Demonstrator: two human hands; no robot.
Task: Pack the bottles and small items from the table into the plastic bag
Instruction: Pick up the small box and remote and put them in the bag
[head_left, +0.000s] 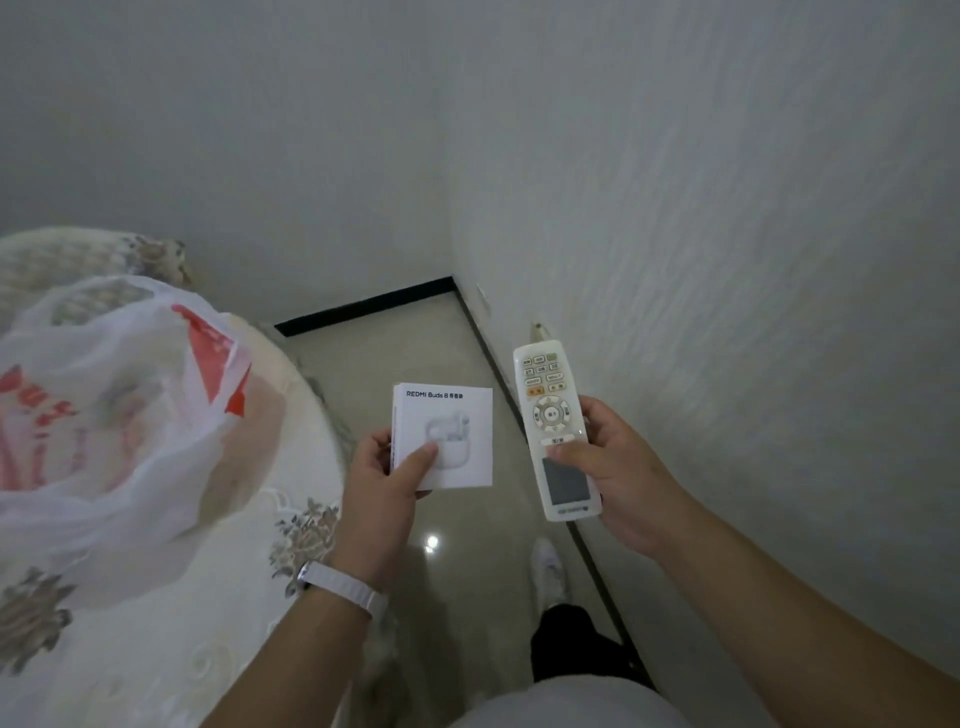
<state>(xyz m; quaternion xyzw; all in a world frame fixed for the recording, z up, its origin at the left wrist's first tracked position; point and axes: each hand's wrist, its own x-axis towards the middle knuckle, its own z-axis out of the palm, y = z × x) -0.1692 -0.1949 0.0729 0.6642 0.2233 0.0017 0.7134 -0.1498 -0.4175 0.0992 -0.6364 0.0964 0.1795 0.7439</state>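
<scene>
A white plastic bag (104, 415) with red print stands open and crumpled on the round table (171, 623) at the left. My left hand (384, 499) grips a small white earbuds box (452, 431) by its lower left corner, held over the floor to the right of the table. My right hand (618, 478) holds a cream remote control (556, 426) upright, thumb across its middle, close to the right wall. Both items are in the air, apart from the bag. What lies inside the bag is blurred.
The table wears a cream cloth with grey floral embroidery. A white wall (727, 260) runs close on the right, with a black skirting line along the glossy beige floor (415, 353). My leg and white shoe (548, 571) show below.
</scene>
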